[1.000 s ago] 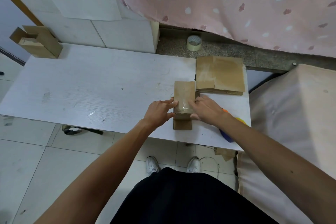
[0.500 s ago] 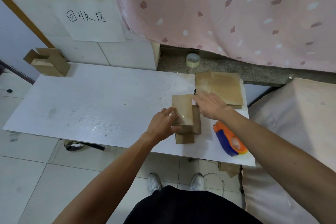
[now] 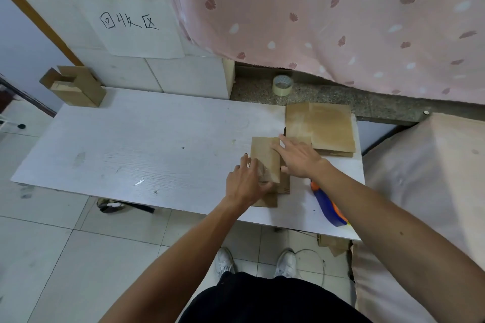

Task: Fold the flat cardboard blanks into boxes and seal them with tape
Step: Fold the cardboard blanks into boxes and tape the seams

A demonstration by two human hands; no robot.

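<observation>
Box (image 3: 264, 158) sits in left hand's (image 3: 245, 183) curled fingers, right hand's (image 3: 299, 156) straight fingers atop it

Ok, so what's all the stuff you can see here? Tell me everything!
table: one, white, middle.
cardboard box: one, brown, near right part of the table, under both hands.
flat blanks: one stack, brown, table's far right corner.
folded boxes: small pile, brown, table's far left corner.
tape roll: one, pale yellowish, on the grey ledge behind the table.
tape dispenser: one, blue and orange, table's near right edge.
curtain: one, pink with spots, at the back.
paper sign: one, white with handwriting, back left.
shoes: two, white, on the floor.
left hand: grips the box's taped near end.
right hand: lies flat on the box top.
</observation>
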